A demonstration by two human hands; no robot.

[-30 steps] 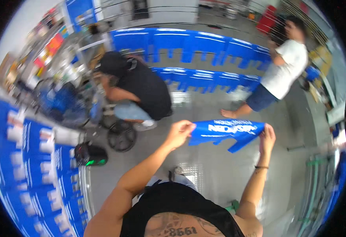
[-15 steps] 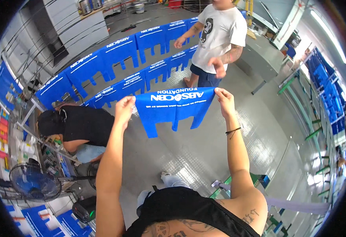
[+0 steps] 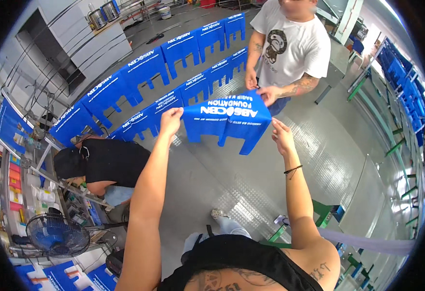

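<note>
Grey workshop floor (image 3: 212,189) stretches ahead, with rows of blue printed cloths (image 3: 139,72) laid out across it. Left hand (image 3: 170,121) pinches one top corner of a blue cloth (image 3: 227,119) held up at arm's length; right hand (image 3: 281,137) sits at its other edge, fingers loosely open. A person in a white shirt (image 3: 292,46) grips the far corner. Another person in black (image 3: 108,162) crouches at left beside a fan (image 3: 57,235).
</note>
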